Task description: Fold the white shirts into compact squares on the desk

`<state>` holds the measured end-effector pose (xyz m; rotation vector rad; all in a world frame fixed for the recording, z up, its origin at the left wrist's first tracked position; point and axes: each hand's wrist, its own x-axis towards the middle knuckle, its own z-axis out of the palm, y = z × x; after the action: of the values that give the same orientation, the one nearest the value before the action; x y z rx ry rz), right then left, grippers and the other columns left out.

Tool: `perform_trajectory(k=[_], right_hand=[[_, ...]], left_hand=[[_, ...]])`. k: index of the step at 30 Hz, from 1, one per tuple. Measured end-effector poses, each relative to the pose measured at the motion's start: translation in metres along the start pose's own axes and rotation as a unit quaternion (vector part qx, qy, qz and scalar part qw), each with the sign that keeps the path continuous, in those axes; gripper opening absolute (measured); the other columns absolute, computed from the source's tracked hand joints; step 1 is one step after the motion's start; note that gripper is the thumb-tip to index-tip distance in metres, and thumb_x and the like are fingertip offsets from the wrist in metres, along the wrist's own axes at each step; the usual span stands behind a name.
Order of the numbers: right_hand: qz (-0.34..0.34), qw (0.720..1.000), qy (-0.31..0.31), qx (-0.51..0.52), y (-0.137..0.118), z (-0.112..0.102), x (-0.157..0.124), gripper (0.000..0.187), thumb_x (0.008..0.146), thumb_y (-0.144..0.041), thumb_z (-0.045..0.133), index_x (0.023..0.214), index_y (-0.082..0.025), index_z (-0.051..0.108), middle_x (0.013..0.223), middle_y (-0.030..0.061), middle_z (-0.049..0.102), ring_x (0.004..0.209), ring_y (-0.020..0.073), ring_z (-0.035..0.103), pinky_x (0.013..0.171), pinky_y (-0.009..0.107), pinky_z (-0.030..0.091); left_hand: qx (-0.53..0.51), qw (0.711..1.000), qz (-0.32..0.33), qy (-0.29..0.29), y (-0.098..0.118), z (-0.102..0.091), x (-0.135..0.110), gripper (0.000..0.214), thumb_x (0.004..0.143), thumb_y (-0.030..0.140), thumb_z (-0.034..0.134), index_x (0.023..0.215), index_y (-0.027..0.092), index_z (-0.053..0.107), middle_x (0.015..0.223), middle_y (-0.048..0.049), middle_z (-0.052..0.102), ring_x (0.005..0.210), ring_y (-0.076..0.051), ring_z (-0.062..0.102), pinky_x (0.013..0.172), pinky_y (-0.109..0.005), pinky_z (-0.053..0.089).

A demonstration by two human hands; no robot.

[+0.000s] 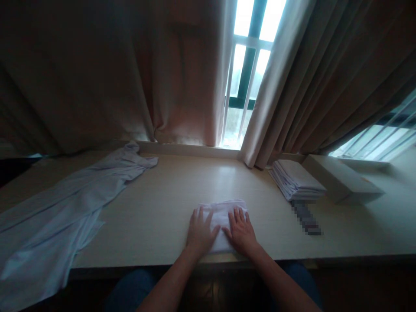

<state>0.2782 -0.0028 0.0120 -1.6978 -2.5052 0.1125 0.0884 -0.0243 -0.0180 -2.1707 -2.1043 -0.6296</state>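
Through the head camera I have the folded cloth (222, 214) as my landmark: a white piece, flat on the pale table (182, 182), close to the near edge. My left hand (200, 229) lies palm down on its left part, fingers spread a little; my right hand (242, 229) lies the same way on its right part. Neither hand pinches anything. The thumbs point in at each other above the middle of the folded cloth, and I cannot tell whether their tips meet. Well to the left of the folded cloth I see a long, loose, rumpled garment (94, 186), its near end hanging over the table edge. To the right of the folded cloth and farther off sits a stack of cloths (297, 177), with a pale box (341, 177) just beyond it on the right. A dark object (305, 219), blurred out, lies between that stack and the near edge, right of the folded cloth. Behind the folded cloth, curtains (195, 78) part around a bright window (245, 73).
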Motion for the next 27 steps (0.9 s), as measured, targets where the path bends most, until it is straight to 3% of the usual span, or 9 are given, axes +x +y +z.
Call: perform_trajectory(k=[6, 15, 22, 24, 27], right_hand=[[0.027, 0.999, 0.006, 0.015, -0.004, 0.005, 0.034, 0.077, 0.094, -0.063, 0.023, 0.150, -0.010, 0.027, 0.157, 0.0153, 0.016, 0.146, 0.0287, 0.004, 0.115, 0.048, -0.002], [0.026, 0.999, 0.017, 0.025, -0.005, 0.009, 0.028, 0.076, 0.094, -0.063, 0.021, 0.151, -0.012, 0.025, 0.157, 0.0137, 0.015, 0.146, 0.0265, 0.001, 0.116, 0.046, -0.005], [0.021, 0.998, 0.034, 0.053, -0.010, 0.014, 0.011, 0.075, 0.094, -0.064, 0.022, 0.151, -0.014, 0.026, 0.157, 0.0123, 0.014, 0.146, 0.0263, 0.000, 0.116, 0.046, -0.004], [0.021, 0.997, 0.039, 0.061, -0.010, 0.017, 0.007, 0.075, 0.094, -0.064, 0.022, 0.151, -0.015, 0.026, 0.157, 0.0119, 0.014, 0.146, 0.0265, 0.001, 0.117, 0.047, -0.003], [0.021, 0.996, 0.046, 0.068, -0.010, 0.021, 0.006, 0.074, 0.094, -0.063, 0.021, 0.151, -0.015, 0.025, 0.157, 0.0113, 0.012, 0.146, 0.0274, 0.000, 0.117, 0.049, -0.002]], left_hand=[[0.008, 0.999, -0.038, -0.028, 0.006, -0.007, 0.002, 0.066, 0.085, 0.058, 0.045, 0.141, 0.023, 0.045, 0.155, -0.0135, 0.028, 0.144, -0.037, 0.013, 0.114, -0.052, 0.016], [0.007, 0.997, -0.062, -0.036, 0.007, -0.003, 0.001, 0.072, 0.085, 0.061, 0.042, 0.141, 0.016, 0.043, 0.155, -0.0180, 0.025, 0.145, -0.036, 0.010, 0.115, -0.050, 0.012], [0.024, 0.996, -0.069, -0.054, 0.001, 0.001, -0.014, 0.073, 0.085, 0.061, 0.040, 0.143, 0.017, 0.042, 0.156, -0.0176, 0.023, 0.145, -0.036, 0.008, 0.115, -0.053, 0.007], [0.037, 0.996, -0.058, -0.058, 0.002, -0.004, -0.014, 0.070, 0.085, 0.059, 0.041, 0.142, 0.018, 0.043, 0.155, -0.0178, 0.024, 0.145, -0.037, 0.008, 0.114, -0.057, 0.002], [0.029, 0.997, 0.025, -0.073, 0.012, -0.017, -0.009, 0.062, 0.089, 0.051, 0.037, 0.144, 0.023, 0.040, 0.156, -0.0120, 0.024, 0.146, -0.032, 0.007, 0.115, -0.057, -0.004]])
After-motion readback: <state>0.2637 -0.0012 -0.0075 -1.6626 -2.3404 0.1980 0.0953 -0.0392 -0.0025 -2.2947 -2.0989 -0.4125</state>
